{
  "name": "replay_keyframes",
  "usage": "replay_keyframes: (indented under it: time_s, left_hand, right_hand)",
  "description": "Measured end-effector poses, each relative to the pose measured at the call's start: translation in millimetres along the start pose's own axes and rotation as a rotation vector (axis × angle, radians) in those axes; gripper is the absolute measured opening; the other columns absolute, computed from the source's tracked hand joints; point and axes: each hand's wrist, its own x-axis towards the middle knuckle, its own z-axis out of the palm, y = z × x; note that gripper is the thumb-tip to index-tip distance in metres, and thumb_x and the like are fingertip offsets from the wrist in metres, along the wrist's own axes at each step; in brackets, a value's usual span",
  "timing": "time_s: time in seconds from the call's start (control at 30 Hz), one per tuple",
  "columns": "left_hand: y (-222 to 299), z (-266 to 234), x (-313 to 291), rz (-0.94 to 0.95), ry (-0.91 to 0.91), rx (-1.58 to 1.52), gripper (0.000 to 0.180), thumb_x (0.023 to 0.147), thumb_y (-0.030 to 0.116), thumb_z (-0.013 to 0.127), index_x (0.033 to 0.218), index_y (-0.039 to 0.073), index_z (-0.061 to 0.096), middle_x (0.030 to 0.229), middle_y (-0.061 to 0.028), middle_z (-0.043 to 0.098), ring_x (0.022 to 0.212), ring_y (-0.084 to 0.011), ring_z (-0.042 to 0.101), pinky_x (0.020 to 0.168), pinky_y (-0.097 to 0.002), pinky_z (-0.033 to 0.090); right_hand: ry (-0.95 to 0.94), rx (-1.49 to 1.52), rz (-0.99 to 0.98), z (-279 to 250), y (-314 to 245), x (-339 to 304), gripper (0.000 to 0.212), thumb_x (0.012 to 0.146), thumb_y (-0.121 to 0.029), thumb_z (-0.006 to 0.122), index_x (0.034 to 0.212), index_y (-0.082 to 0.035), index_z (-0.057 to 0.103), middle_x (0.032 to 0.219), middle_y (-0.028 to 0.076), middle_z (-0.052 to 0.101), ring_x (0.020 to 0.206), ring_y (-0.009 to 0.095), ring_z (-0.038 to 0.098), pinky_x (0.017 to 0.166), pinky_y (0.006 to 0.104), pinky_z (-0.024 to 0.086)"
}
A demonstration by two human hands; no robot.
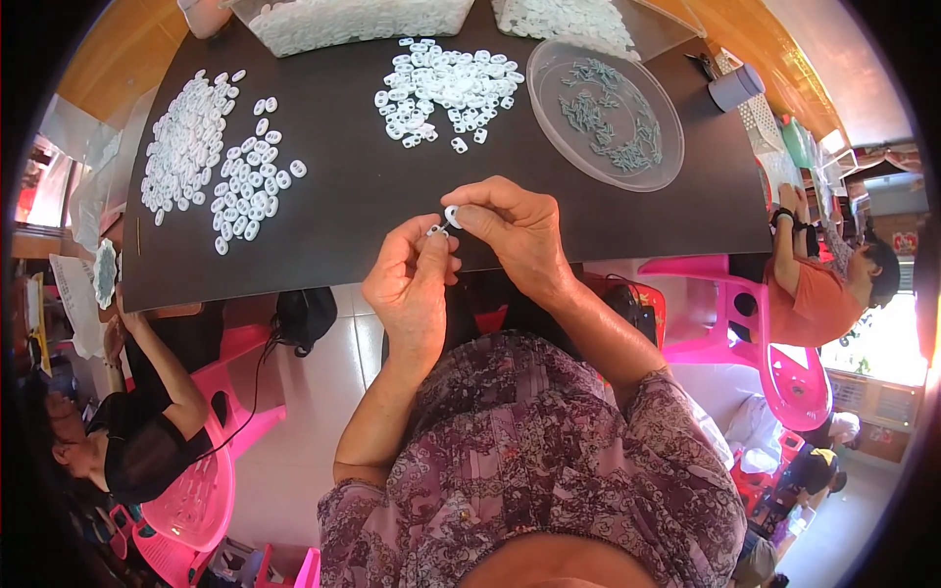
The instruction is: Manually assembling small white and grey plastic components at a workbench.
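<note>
My left hand [412,289] pinches a small white plastic piece with dark holes [437,231] near the table's front edge. Just beside it, my right hand [524,235] grips a white oval piece [452,215] between thumb and forefinger. Something thin and dark shows between the two pieces; whether they are joined I cannot tell. Beyond my hands lies a heap of white pieces with holes [446,88]. A round clear plastic lid [670,147] to the right holds small grey-green parts [588,116]. At the left are white oval pieces, a dense pile [186,142] and a looser group [257,181].
Clear tubs of white pieces, one left [353,24] and one right [569,24], stand at the dark table's [333,220] far edge. A grey-lidded container [735,88] is at the right. People sit at the left [147,431] and right [814,294] on pink chairs.
</note>
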Motion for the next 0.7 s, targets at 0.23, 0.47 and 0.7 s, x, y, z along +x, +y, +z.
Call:
replay_keyframes:
  time_s: [0.23,0.47,0.7]
  left_hand:
    - [1.0,-1.8,-1.0,0.028,-0.015,0.098,0.014,0.087,-0.001,0.055,0.1,-0.003,0.06,0.074,-0.0025,0.059,0.062,-0.0056,0.056,0.053,-0.0176,0.046]
    - [1.4,-2.2,0.2,0.016,-0.022,0.068,0.014,0.087,-0.001,0.054,0.1,-0.002,0.06,0.076,-0.0022,0.059,0.062,-0.0046,0.055,0.053,-0.0172,0.045]
    - [-2.5,-4.4,2.5,0.025,-0.049,0.06,0.015,0.088,-0.001,0.054,0.101,-0.003,0.059,0.077,-0.004,0.06,0.062,-0.0063,0.055,0.052,-0.0181,0.046]
  right_hand:
    - [-0.005,-0.055,-0.01,1.4,-1.5,-0.5,0.013,0.083,0.002,0.059,0.095,0.001,0.066,0.086,0.002,0.061,0.08,0.006,0.055,0.07,0.0209,0.045]
    - [-0.02,-0.085,-0.06,4.1,0.5,-1.1,0.014,0.083,0.002,0.058,0.095,0.001,0.066,0.086,0.003,0.06,0.079,0.007,0.055,0.068,0.0212,0.044]
    - [-0.027,-0.112,-0.053,5.0,-1.2,-2.1,0.015,0.083,0.003,0.056,0.095,0.001,0.065,0.086,0.003,0.06,0.079,0.007,0.055,0.067,0.0215,0.045]
